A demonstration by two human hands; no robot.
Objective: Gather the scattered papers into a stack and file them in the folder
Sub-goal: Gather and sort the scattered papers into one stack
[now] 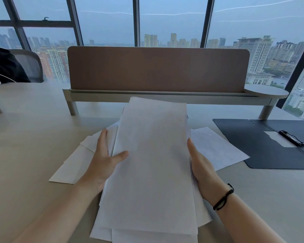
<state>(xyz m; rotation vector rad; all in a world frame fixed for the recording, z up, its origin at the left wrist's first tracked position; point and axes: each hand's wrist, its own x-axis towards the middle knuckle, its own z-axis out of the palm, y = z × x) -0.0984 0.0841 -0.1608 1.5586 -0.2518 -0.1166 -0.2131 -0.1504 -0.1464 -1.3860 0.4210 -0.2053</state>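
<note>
A stack of white papers is held tilted up off the desk between both hands. My left hand grips its left edge, thumb lying on the top sheet. My right hand presses against the right edge, fingers behind the sheets. Loose papers still lie on the desk to the left, and another loose sheet lies to the right. The dark folder lies open flat at the right, with a black clip near its spine.
A brown divider panel on a raised shelf crosses the back of the desk. A mesh chair and a person's dark sleeve are at far left. Large windows stand behind.
</note>
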